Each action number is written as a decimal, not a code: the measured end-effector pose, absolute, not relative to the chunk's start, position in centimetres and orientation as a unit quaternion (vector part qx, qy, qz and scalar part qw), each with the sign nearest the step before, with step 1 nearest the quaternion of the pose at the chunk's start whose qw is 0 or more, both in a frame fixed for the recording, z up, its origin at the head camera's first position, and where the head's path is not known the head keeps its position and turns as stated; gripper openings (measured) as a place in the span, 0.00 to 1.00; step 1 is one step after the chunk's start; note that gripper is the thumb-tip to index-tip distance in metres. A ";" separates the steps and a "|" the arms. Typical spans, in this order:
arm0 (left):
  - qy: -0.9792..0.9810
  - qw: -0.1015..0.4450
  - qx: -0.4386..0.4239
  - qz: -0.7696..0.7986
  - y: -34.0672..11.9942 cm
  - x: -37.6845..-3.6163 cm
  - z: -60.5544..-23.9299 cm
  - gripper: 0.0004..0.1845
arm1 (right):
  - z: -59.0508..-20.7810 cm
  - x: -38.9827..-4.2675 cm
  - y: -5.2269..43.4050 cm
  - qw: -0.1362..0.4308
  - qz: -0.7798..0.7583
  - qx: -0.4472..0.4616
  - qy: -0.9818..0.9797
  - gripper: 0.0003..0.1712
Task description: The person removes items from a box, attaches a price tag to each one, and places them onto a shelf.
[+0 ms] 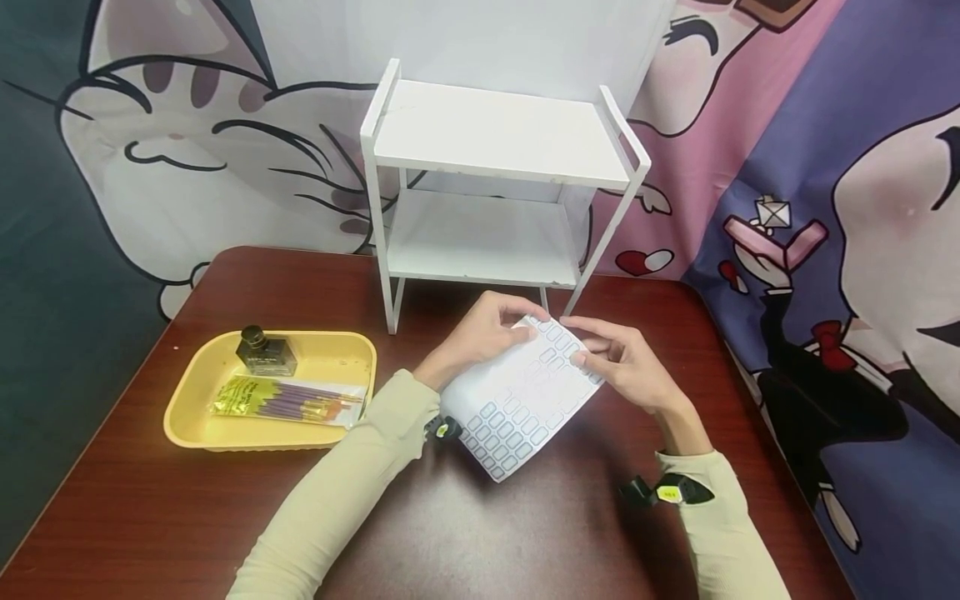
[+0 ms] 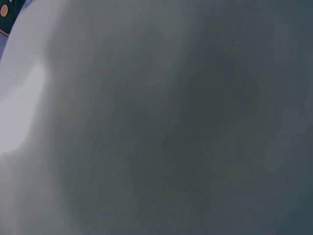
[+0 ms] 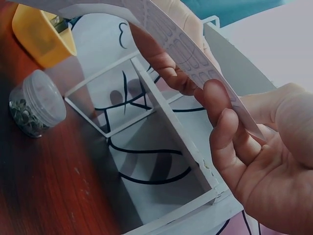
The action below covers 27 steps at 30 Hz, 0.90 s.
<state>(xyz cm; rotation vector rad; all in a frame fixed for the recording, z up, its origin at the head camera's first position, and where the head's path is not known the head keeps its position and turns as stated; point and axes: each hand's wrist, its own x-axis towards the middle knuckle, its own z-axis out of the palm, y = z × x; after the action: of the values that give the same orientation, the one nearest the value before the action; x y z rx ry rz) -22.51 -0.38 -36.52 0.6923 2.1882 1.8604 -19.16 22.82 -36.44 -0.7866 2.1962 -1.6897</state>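
A white sheet of label stickers [image 1: 517, 392] with blue-outlined rounded rectangles is held tilted above the table. My left hand [image 1: 483, 329] grips its far left edge, thumb on the printed face. On the far right edge, my right hand [image 1: 633, 367] pinches it between thumb and fingers. In the right wrist view the sheet [image 3: 188, 54] appears nearly edge-on and curved, with the right hand's fingertips [image 3: 217, 100] against one face and the thumb on the other. A blurred pale surface fills most of the left wrist view, hiding the left hand there.
A yellow tray [image 1: 183, 408] on the left holds an ink bottle [image 1: 268, 354] and a packet of paintbrushes [image 1: 288, 402]. Behind the hands stands a white two-tier shelf [image 1: 495, 142]. A clear lidded jar [image 3: 36, 105] of small metallic pieces stands on the brown table [image 1: 555, 533].
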 end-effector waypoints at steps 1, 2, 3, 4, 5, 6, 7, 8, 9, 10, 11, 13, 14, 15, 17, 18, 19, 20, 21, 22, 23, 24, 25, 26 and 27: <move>0.737 0.091 0.234 0.627 -0.4 -22.5 -36.5 0.13 | -36.4 -19.2 22.8 0.128 -0.581 -0.270 0.757 0.28; 0.738 0.089 0.233 0.627 -0.3 -22.5 -36.5 0.13 | -36.4 -19.1 22.8 0.129 -0.581 -0.269 0.757 0.28; 0.739 0.087 0.232 0.626 -0.3 -22.5 -36.5 0.13 | -36.3 -19.1 22.8 0.129 -0.581 -0.269 0.758 0.28; 0.740 0.087 0.231 0.626 -0.3 -22.5 -36.5 0.13 | -36.3 -19.1 22.8 0.129 -0.581 -0.268 0.758 0.28; 0.740 0.086 0.231 0.626 -0.3 -22.5 -36.6 0.13 | -36.3 -19.1 22.8 0.129 -0.581 -0.268 0.758 0.28; 0.740 0.085 0.230 0.627 -0.3 -22.5 -36.6 0.13 | -36.3 -19.1 22.8 0.129 -0.581 -0.268 0.758 0.29; 0.739 0.085 0.229 0.628 -0.3 -22.5 -36.6 0.12 | -36.3 -19.1 22.8 0.129 -0.581 -0.269 0.758 0.29; 0.739 0.084 0.228 0.628 -0.3 -22.4 -36.6 0.12 | -36.3 -19.1 22.8 0.129 -0.581 -0.269 0.757 0.29; 0.738 0.085 0.226 0.630 -0.3 -22.4 -36.6 0.12 | -36.3 -19.1 22.9 0.129 -0.581 -0.270 0.757 0.29; 0.736 0.086 0.225 0.632 -0.3 -22.4 -36.6 0.12 | -36.3 -19.1 22.9 0.129 -0.581 -0.269 0.757 0.29; 0.736 0.087 0.222 0.634 -0.3 -22.4 -36.6 0.12 | -36.3 -19.1 22.9 0.128 -0.581 -0.269 0.757 0.29; 0.735 0.090 0.217 0.636 -0.3 -22.4 -36.6 0.12 | -36.3 -19.1 22.9 0.128 -0.582 -0.268 0.757 0.29; 0.734 0.092 0.215 0.637 -0.3 -22.4 -36.7 0.12 | -36.3 -19.1 22.8 0.128 -0.582 -0.267 0.757 0.29; 0.734 0.094 0.213 0.638 -0.3 -22.4 -36.7 0.12 | -36.3 -19.1 22.8 0.128 -0.582 -0.266 0.758 0.29; 0.733 0.096 0.211 0.640 -0.3 -22.4 -36.7 0.12 | -36.3 -19.2 22.8 0.129 -0.583 -0.265 0.757 0.29; 0.731 0.098 0.211 0.641 -0.4 -22.4 -36.7 0.12 | -36.3 -19.2 22.8 0.130 -0.584 -0.265 0.756 0.29; 0.730 0.099 0.212 0.642 -0.4 -22.3 -36.6 0.12 | -36.4 -19.2 22.7 0.130 -0.585 -0.265 0.756 0.29; 0.730 0.099 0.215 0.642 -0.5 -22.3 -36.6 0.12 | -36.3 -19.2 22.7 0.130 -0.585 -0.266 0.755 0.29; 0.729 0.098 0.217 0.642 -0.5 -22.3 -36.5 0.12 | -36.3 -19.2 22.7 0.130 -0.585 -0.267 0.755 0.29; 0.728 0.098 0.219 0.642 -0.5 -22.3 -36.5 0.13 | -36.3 -19.2 22.7 0.131 -0.586 -0.268 0.754 0.29; 0.727 0.098 0.220 0.643 -0.6 -22.3 -36.4 0.13 | -36.3 -19.2 22.7 0.131 -0.586 -0.268 0.754 0.29; 0.726 0.098 0.221 0.644 -0.6 -22.3 -36.4 0.13 | -36.3 -19.2 22.6 0.131 -0.585 -0.267 0.754 0.29; 0.727 0.097 0.221 0.643 -0.6 -22.3 -36.4 0.13 | -36.2 -19.2 22.6 0.131 -0.585 -0.266 0.755 0.29; 0.728 0.095 0.221 0.641 -0.6 -22.3 -36.4 0.12 | -36.2 -19.2 22.6 0.131 -0.584 -0.265 0.756 0.29; 0.729 0.094 0.220 0.641 -0.6 -22.3 -36.5 0.12 | -36.2 -19.2 22.6 0.132 -0.584 -0.264 0.756 0.29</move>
<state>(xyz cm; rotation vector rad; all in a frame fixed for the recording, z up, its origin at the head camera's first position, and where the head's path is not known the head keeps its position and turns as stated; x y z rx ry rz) -22.33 -0.64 -36.46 0.6517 2.1636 1.9014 -19.20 22.55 -36.23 -0.7668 2.1948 -1.6951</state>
